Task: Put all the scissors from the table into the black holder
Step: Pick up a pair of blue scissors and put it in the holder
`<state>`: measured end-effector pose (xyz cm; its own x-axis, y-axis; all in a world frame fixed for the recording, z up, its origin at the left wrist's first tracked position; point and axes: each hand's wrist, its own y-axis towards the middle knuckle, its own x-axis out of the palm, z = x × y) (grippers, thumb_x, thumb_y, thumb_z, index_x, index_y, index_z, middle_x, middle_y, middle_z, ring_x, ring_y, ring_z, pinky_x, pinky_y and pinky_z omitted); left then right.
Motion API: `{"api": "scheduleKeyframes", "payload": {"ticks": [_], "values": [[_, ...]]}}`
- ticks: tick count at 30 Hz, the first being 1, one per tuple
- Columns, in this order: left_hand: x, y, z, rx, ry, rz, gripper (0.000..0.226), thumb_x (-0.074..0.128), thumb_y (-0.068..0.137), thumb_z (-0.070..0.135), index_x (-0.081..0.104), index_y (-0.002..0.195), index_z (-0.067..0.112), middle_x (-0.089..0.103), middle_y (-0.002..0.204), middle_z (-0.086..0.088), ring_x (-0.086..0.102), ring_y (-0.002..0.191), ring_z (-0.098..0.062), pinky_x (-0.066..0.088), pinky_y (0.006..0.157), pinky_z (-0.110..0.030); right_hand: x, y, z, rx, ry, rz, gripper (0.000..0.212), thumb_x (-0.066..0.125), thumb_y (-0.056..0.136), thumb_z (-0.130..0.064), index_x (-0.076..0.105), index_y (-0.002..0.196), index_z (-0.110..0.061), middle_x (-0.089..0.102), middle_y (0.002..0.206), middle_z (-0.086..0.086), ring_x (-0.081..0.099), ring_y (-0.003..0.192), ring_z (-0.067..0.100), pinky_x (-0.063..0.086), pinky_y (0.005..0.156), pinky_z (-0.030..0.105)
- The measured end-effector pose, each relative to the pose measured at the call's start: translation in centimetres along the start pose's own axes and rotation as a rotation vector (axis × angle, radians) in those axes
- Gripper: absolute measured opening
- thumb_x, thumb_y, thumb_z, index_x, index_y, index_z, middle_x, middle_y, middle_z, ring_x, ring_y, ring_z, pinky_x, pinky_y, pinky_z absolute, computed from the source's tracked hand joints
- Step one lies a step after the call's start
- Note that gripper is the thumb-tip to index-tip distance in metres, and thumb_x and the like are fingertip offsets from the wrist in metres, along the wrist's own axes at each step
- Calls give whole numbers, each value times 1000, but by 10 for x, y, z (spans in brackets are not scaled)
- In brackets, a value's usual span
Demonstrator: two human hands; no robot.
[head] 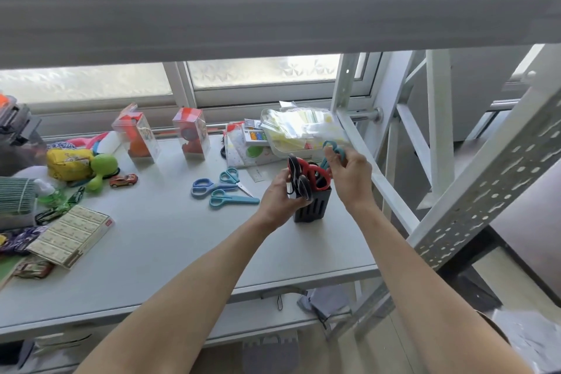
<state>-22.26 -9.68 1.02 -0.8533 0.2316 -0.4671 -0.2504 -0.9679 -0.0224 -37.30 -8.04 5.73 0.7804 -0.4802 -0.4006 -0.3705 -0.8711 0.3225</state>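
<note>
Right hand (349, 174) raised just above and to the right of holder (314, 206), fingers pinched shut on teal scissors (332, 152), handle loops up, blades angled down toward the holder's mouth and hidden behind the fingers. Left hand (280, 196) curled against the holder's left side, fingers closed around black-handled scissors (299, 179) at the rim; whether these are gripped or merely steadied cannot be told. Red scissors (315, 174) standing in the holder between the two hands, loops up, beside the black pair. Holder upright on table (170, 252), slotted wall facing the camera.

Left of the left hand, well apart from it, three scissors lying flat and close together: blue pair (209, 187) nearest the far left, small teal pair (233, 177) just beyond it with bare blades pointing right, light-blue pair (227, 200) nearest the camera with blades covered.

Beyond the right hand, clear bin (296, 130) of packets near the rack post (341, 94). Far to the left of both hands, toy car (123, 181), yellow pouch (68, 162) and flat carton (71, 235).
</note>
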Motion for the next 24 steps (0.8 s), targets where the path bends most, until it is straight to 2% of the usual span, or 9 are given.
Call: {"api": "scheduleKeyframes", "payload": {"ticks": [1,2,4,7,12,16,18,21,24], "values": [[0,0,-1,3,-1,3,65,78,75,23,48,133,24,58,126,-2,57,114,-23,54,91,-51,0,-2,-2,1,-41,-48,44,54,98,-40,57,67,-9,53,52,-5,57,49,0,46,55,13],[0,1,-1,3,-4,3,65,78,75,23,48,133,24,58,126,-1,57,114,-23,54,91,-51,0,-3,-3,0,-78,-87,47,53,99,-38,53,62,-8,46,46,-9,52,44,0,38,50,9],[-1,1,-3,-8,-10,0,66,78,74,24,48,133,24,59,123,1,57,114,-22,54,92,-50,1,-4,1,-7,-119,-131,50,52,99,-40,55,62,-7,44,45,-9,44,42,6,33,47,13],[-3,2,-3,-20,-17,7,69,80,73,25,48,134,24,57,114,6,59,112,-23,54,91,-49,4,-3,10,15,-109,-156,50,50,98,-44,62,64,-9,50,49,-6,44,49,13,37,53,28],[-1,2,-7,-31,-26,20,66,81,71,27,50,130,19,61,120,3,62,108,-24,54,90,-49,4,-3,13,32,-153,-185,26,62,94,-23,75,79,-7,69,66,3,63,66,18,51,66,31],[-2,0,-7,-39,-38,14,68,80,71,30,49,131,19,60,126,1,61,111,-24,54,91,-49,4,1,12,100,-106,-248,16,68,89,-19,77,90,-6,76,83,9,70,82,24,57,79,38],[-5,-2,-8,-42,-41,-16,72,80,72,31,47,135,20,58,131,-1,60,114,-26,53,93,-50,0,-1,6,114,-52,-212,16,66,91,-20,75,94,-7,74,85,7,67,81,20,53,77,33],[-15,-4,-20,-69,-9,-55,77,79,74,29,43,141,20,53,138,-5,61,113,-32,52,96,-51,-6,-8,-13,-11,-31,15,21,60,95,-24,73,99,-8,69,82,0,60,71,10,50,72,28],[-35,-8,-43,-74,68,69,56,72,82,25,53,134,15,58,130,-8,64,106,-29,54,93,-40,-3,-26,-44,-175,32,151,22,56,98,-25,71,93,-11,65,77,-3,53,64,6,43,64,22]]}}
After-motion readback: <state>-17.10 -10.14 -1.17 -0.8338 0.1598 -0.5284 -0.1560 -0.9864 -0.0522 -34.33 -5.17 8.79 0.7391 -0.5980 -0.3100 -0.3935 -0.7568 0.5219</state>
